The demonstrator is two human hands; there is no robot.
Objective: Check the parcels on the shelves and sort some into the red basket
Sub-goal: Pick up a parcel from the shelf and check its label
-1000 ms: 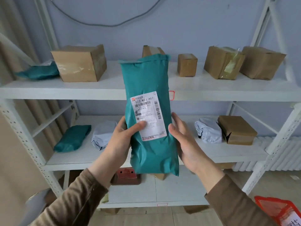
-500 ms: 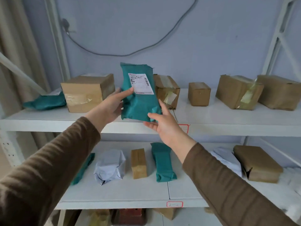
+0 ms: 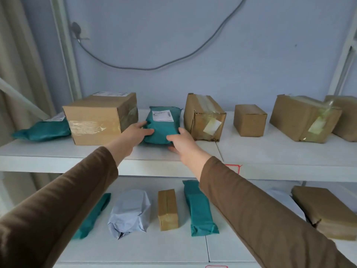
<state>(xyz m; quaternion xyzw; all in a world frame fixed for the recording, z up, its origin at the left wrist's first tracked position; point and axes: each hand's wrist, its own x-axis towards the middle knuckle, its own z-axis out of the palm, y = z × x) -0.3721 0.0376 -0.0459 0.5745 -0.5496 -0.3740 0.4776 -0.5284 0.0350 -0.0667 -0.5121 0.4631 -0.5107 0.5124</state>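
Both hands (image 3: 133, 133) (image 3: 181, 141) apparently grip teal parcel (image 3: 162, 125) on upper shelf (image 3: 270, 151).

The teal parcel (image 3: 163, 125) is a soft plastic mailer bag lying flat on the upper shelf (image 3: 270, 151), its white printed label (image 3: 161, 115) facing up at the far end. It sits between two cardboard boxes on that shelf, its long side running from the shelf's front toward the wall, its near end back from the shelf's front edge. The bag looks plump and slightly creased.
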